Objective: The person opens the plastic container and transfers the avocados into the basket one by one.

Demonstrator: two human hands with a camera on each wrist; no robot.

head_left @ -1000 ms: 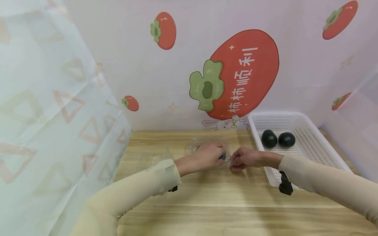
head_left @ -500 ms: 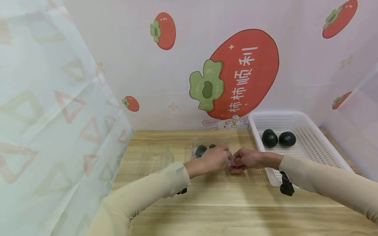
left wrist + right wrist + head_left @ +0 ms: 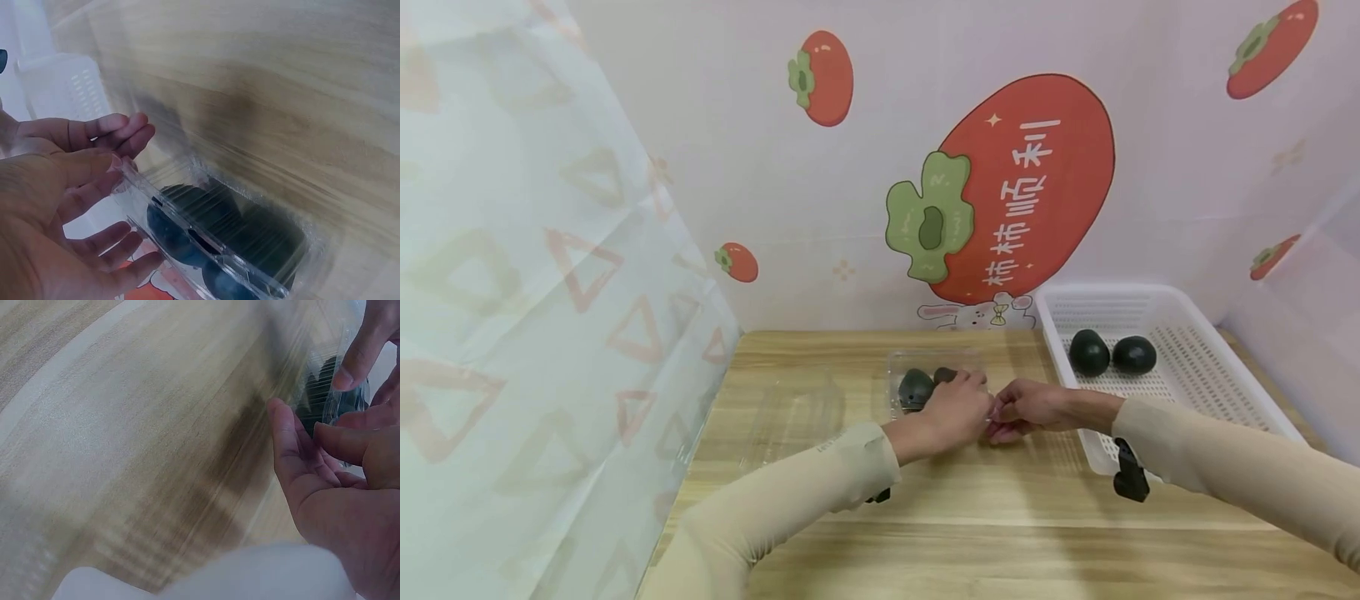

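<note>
A clear plastic clamshell box stands on the wooden table, with several dark avocados inside. In the left wrist view its ridged side and rim face me, with avocados behind the plastic. My left hand reaches over the box's right part and pinches its rim near the right corner, thumb on the edge. Just right of it my right hand pinches the same corner between thumb and fingers, seen close in the right wrist view. Both hands nearly touch and partly hide the box's right end.
A white perforated basket stands at right, holding two avocados. Another clear plastic container lies left of the box, faint against the wood. A printed sheet hangs along the table's back edge, another along the left.
My left hand has slid right from over the avocados to the box's right corner, uncovering avocados in it. The right hand has stayed almost in place.
</note>
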